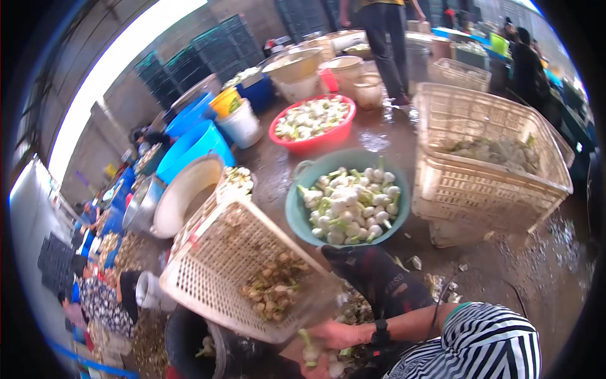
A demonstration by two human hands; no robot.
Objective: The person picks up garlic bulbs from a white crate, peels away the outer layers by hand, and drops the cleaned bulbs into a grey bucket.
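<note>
right hand and left hand are lying close together at the lower edge of the view. one pale bulb with a green stem is sitting at the fingers, between the hands; blur is making it impossible to tell which hand is gripping it. a dark wristwatch is encircling the right wrist, and a striped sleeve is covering the upper arm. just beyond the hands, a perforated cream crate is standing tilted, holding brownish bulbs in its lower end. a black bucket is standing beside that crate. a dark boot is extending toward a green tub, which is containing white bulbs. behind it, a red tub is containing more bulbs
</note>
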